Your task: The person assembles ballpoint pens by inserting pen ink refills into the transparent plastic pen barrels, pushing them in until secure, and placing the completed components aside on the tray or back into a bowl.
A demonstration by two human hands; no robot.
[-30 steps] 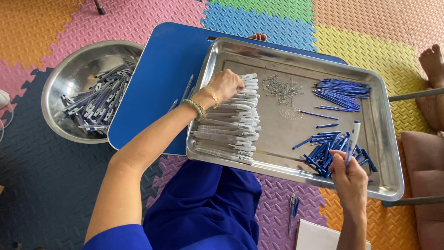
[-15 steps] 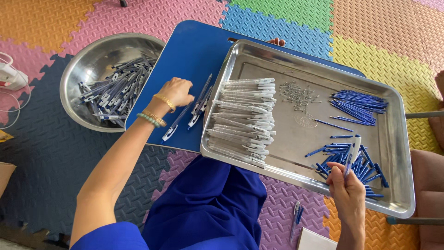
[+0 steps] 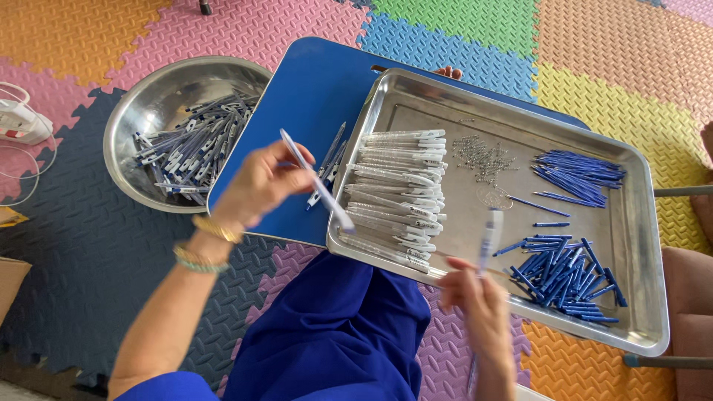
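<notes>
Two steel containers and a blue bench sit on a floor of coloured foam mats. Largest is the tray, resting half on the bench and half over the person's lap. Stacked along its left side is a row of white barrels, their long axes running across the tray. Loose in the middle is a scatter of small springs. To the right lie two heaps of blue refills, one near the far edge and one toward the near right corner. Left of the bench is a round bowl, holding a pile of grey and blue pens. A few more pens lie on the bench between bowl and tray.

Over the bench's near edge, the left hand is closed around a white pen, fingers wrapped on its upper end. The pen's long axis slants down and to the right, its lower tip just over the tray's left rim, close to the barrels. The right hand is near the tray's front rim, pinching a barrel that stands roughly upright; it is blurred, so the grip is hard to read finely. The left hand is nearer the bowl and stack, the right nearer the refills.
</notes>
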